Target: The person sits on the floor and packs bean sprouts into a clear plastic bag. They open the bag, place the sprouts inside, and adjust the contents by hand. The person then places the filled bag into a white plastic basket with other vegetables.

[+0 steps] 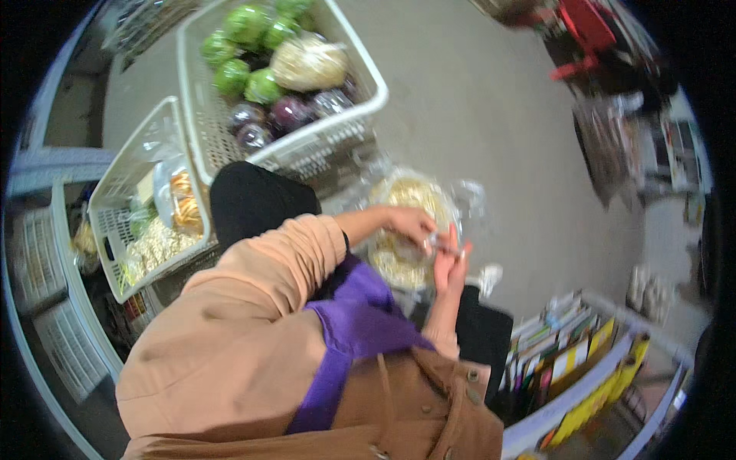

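Note:
My left hand [411, 225] reaches in from the left, its fingers pinched on a thin, clear strip that looks like plastic [445, 247]. That strip crosses the fingers of my right hand [450, 261], which is raised with some fingers extended; blur hides whether it grips the strip. Below both hands lie clear plastic bags of pale yellow, shredded or strand-like food [399, 270], one part above and one part below my left wrist. Loose clear plastic film [468, 195] spreads beside them. My knees are on either side of the bags.
A large white plastic crate [376, 95] holds wrapped green and purple round vegetables and a pale bag. A smaller white crate [109, 253] with bagged food adjoins it. Shelving [86, 299] stands at left, a rack of upright packages [566, 351] at lower right, red equipment [586, 29] at upper right.

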The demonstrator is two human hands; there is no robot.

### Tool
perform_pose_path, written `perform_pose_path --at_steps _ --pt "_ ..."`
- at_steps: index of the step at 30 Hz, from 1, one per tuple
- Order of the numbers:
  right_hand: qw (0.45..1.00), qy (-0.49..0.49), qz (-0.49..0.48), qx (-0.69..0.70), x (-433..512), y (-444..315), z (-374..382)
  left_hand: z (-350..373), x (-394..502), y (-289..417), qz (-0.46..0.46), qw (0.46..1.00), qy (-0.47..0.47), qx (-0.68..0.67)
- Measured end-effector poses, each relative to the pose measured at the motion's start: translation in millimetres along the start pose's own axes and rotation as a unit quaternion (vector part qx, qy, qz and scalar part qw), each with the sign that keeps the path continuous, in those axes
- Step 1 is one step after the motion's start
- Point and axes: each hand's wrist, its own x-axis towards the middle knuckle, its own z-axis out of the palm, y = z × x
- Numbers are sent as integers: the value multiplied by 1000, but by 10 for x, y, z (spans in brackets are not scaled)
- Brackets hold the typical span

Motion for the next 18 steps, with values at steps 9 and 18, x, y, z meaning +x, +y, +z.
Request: perform_pose_path --at_steps 9,18 --pt "991 -67 14 -111 -51 -29 153 116 -77 144 -1 1000 -25 0" --pt "996 43 42 -69 64 -93 7 190 67 -117 29 934 356 19"
